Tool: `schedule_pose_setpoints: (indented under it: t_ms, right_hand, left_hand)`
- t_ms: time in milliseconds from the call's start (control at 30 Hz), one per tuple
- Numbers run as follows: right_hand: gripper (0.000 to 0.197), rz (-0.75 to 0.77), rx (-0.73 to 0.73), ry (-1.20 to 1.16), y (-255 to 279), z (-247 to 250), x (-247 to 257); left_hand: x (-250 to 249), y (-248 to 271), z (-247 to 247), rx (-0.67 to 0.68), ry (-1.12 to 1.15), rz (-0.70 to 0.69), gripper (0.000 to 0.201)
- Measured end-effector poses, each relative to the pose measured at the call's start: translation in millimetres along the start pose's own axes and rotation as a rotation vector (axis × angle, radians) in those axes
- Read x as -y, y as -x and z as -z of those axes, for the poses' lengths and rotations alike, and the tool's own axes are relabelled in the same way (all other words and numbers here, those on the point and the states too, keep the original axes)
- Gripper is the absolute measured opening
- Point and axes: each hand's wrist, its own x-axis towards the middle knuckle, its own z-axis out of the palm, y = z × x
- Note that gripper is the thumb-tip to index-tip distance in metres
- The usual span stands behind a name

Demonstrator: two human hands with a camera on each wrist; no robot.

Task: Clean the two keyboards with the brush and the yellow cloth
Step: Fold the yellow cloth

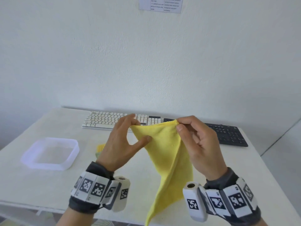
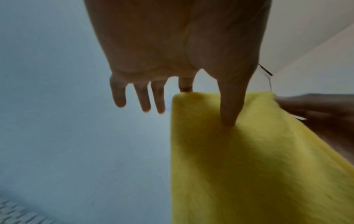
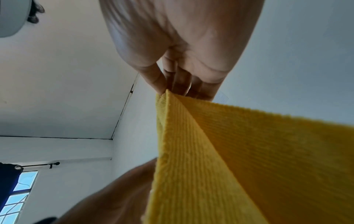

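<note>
I hold the yellow cloth (image 1: 167, 154) up over the table by its top edge, and it hangs down in a point. My left hand (image 1: 130, 132) pinches its left corner between thumb and forefinger, the other fingers spread. My right hand (image 1: 184, 126) pinches the right corner. In the left wrist view the thumb presses on the yellow cloth (image 2: 249, 159); in the right wrist view the fingertips nip the folded corner of the cloth (image 3: 220, 151). A white keyboard (image 1: 104, 119) and a black keyboard (image 1: 228, 132) lie side by side at the table's far edge. The yellow brush (image 1: 101, 148) lies mostly hidden behind my left wrist.
A shallow translucent tray (image 1: 50, 153) with a little water stands on the left of the white table (image 1: 32, 181). The table's right edge drops off beyond the black keyboard. A white wall rises directly behind the keyboards.
</note>
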Motion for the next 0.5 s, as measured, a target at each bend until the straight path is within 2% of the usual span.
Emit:
schedule_pose_setpoints:
  t_ms: [133,200,267,300,400,500]
  right_hand:
    - [0.01,-0.004,-0.097,0.034,-6,17,-6]
    - [0.01,-0.039,-0.127,0.059,-7,25,-11]
    - [0.007,-0.09,-0.128,0.021,-9,32,-12]
    - [0.012,-0.11,-0.111,-0.015,-12,34,-8]
    - [0.032,-0.106,0.106,0.063,-31,38,11]
    - [0.028,-0.122,0.401,0.307,-58,33,22]
  left_hand:
    - [-11,-8,15,0.006,0.536,0.024,0.038]
    - [-24,-11,18,-0.028,0.614,-0.037,0.027]
    - [-38,-18,18,-0.044,0.614,-0.101,0.025]
    - [-43,-22,17,-0.044,0.604,-0.118,0.023]
    - [-58,-33,13,0.049,0.532,-0.154,0.016]
    - [-65,-39,9,0.095,0.421,-0.217,0.011]
